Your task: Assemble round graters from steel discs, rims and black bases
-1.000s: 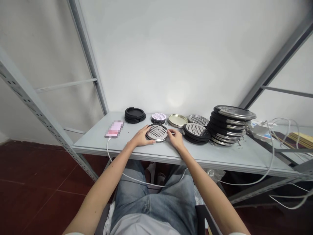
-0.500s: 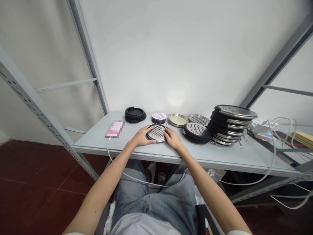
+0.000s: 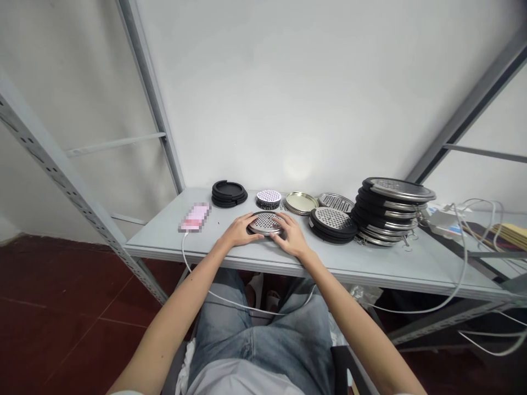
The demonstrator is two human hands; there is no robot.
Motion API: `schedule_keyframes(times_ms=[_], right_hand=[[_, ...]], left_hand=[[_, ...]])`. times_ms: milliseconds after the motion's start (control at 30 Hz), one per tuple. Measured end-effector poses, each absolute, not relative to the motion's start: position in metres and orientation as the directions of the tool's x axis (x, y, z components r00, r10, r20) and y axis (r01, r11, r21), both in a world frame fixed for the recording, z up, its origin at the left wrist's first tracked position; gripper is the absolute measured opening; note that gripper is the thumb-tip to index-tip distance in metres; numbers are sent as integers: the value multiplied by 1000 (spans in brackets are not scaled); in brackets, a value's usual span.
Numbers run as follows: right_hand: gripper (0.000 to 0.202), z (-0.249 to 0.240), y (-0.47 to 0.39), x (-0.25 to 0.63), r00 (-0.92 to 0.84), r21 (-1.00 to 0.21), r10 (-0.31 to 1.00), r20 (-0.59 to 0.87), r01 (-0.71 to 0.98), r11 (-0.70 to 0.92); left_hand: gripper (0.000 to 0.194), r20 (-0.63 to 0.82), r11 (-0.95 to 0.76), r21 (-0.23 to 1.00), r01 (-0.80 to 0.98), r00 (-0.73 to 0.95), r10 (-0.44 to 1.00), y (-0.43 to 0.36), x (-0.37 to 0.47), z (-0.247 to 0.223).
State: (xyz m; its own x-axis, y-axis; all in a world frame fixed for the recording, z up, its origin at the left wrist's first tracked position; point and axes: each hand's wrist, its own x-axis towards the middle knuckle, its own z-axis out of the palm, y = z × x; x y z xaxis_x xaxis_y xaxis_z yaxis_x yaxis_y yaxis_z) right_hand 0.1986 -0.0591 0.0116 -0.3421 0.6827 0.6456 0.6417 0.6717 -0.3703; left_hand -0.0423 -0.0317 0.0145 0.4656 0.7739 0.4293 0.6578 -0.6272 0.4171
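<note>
A round perforated metal disc with a black rim [image 3: 265, 223] lies flat on the grey table near its front edge. My left hand [image 3: 239, 230] grips its left side, thumb along the front rim and fingers at the back. On the right side, my right hand [image 3: 290, 236] holds the same disc, its thumb at the front and fingers curved over the top edge. Just to the right sits a stack of black rings topped by a perforated disc [image 3: 333, 224]. Behind the held disc stands a small stack of perforated discs [image 3: 269, 199].
Black round trays [image 3: 229, 193] are stacked at the back left, near a pink phone [image 3: 195, 216] with a white cable. Gold-coloured lids [image 3: 302, 202] stand at the back. A tall stack of black and metal discs [image 3: 385, 211] rises on the right. Metal shelf posts flank the table.
My right hand has shifted on the disc, its thumb now separated from the fingers at the front rim. The left hand keeps its hold. The view has moved slightly.
</note>
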Motion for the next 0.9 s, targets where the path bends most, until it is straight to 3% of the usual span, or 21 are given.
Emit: schedule_keyframes(times_ms=[133, 467, 600, 700, 900], right_hand=[[45, 14, -68, 192, -432, -230, 562, 706, 611, 757], [34, 25, -65, 161, -537, -79, 542, 647, 659, 748], [30, 42, -71, 161, -566, -70, 574, 592, 674, 736], [33, 59, -81, 178, -587, -88, 552, 592, 634, 768], [33, 85, -98, 249, -472, -115, 558, 683, 685, 719]], left_hand=[[76, 462, -603, 417, 680, 413, 785, -33, -41, 16], [65, 537, -551, 324, 769, 330, 776, -38, -41, 18], [69, 609, -639, 397, 658, 332, 720, -36, -47, 18], [67, 664, -641, 488, 592, 224, 713, -34, -50, 17], [55, 576, -530, 626, 572, 119, 809, -32, -49, 13]])
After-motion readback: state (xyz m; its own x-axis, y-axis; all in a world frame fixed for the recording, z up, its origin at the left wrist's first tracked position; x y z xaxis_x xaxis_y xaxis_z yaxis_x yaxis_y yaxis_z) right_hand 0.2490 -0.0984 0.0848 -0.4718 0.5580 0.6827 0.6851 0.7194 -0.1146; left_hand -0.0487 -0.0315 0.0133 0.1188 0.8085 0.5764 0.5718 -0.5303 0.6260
